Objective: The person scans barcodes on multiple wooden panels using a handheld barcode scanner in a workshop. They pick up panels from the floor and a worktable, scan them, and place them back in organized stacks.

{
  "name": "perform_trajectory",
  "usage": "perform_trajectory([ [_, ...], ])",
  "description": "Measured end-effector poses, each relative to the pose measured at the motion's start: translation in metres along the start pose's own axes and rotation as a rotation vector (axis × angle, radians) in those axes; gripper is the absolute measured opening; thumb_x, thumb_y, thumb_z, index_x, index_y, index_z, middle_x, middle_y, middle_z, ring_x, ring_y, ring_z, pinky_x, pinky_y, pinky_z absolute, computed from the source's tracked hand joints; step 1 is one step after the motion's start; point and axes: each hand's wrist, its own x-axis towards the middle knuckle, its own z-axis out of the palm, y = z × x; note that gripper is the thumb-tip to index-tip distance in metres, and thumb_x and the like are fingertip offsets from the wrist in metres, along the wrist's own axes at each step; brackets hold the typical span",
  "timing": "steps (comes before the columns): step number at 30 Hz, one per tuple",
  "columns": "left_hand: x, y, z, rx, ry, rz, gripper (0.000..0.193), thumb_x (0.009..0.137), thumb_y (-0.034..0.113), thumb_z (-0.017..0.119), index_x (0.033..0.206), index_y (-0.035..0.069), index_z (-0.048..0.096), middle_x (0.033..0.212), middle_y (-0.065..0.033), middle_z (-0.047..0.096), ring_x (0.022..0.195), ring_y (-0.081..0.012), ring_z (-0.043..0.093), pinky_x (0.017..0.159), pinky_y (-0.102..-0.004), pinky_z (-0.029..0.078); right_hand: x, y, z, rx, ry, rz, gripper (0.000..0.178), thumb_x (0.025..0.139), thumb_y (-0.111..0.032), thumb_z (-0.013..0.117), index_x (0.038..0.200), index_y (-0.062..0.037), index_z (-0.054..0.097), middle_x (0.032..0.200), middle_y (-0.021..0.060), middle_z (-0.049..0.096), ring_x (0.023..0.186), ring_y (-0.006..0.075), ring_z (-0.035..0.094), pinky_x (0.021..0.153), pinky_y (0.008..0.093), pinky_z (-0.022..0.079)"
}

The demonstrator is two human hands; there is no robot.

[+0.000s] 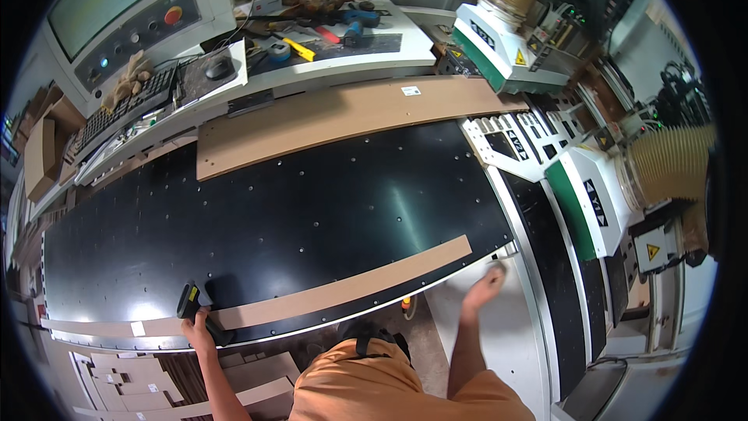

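Note:
My left hand (199,330) is closed round the grip of a dark handheld barcode scanner (188,301). The scanner is over the left part of a long narrow brown board strip (343,284), which lies along the near edge of the black table (257,222). A small white label (138,328) is stuck on the strip, left of the scanner. My right hand (486,287) is past the strip's right end, by the table's near right corner and above a white surface. Its fingers are smeared by motion, and whether they hold anything cannot be made out.
A wider brown panel (335,125) lies along the table's far side. White-and-green machine heads (580,203) with ribbed hoses stand at the right. A monitor console (128,19), keyboard (128,109) and tool-strewn shelf (382,62) are behind. Cut boards (128,382) are stacked below left.

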Motion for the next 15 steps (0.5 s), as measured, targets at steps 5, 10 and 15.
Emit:
perform_trajectory([
  [5,-0.008,0.012,0.002,0.029,0.041,-0.050,0.031,0.083,0.023,0.068,0.090,-0.007,0.073,0.085,-0.0077,0.069,0.081,-0.0168,0.060,0.079,-0.0310,0.045,0.079,-0.170,0.108,-0.132,-0.213,-0.383,0.016,0.098,-0.010,0.059,0.109,0.0007,0.061,0.119,0.0138,0.061,0.109,0.0266,0.059,0.089,0.0354,0.048],
  [10,-0.012,0.017,0.006,-0.042,0.059,-0.008,0.024,0.083,0.017,0.068,0.092,-0.006,0.073,0.084,-0.0034,0.068,0.078,-0.0129,0.059,0.073,-0.0281,0.044,0.032,-0.266,0.250,0.067,-0.703,-0.768,0.022,0.085,-0.005,0.068,0.106,0.0000,0.063,0.113,0.0145,0.065,0.109,0.0356,0.057,0.097,0.0445,0.046],
  [15,-0.015,0.026,0.007,-0.051,0.073,-0.091,0.025,0.083,0.013,0.066,0.098,-0.006,0.072,0.089,-0.0065,0.071,0.082,-0.0138,0.062,0.077,-0.0278,0.047,-0.054,-0.305,0.373,0.147,-1.106,-0.959,0.032,0.085,-0.013,0.071,0.113,0.0003,0.062,0.120,0.0153,0.061,0.119,0.0348,0.053,0.102,0.0442,0.045],
])
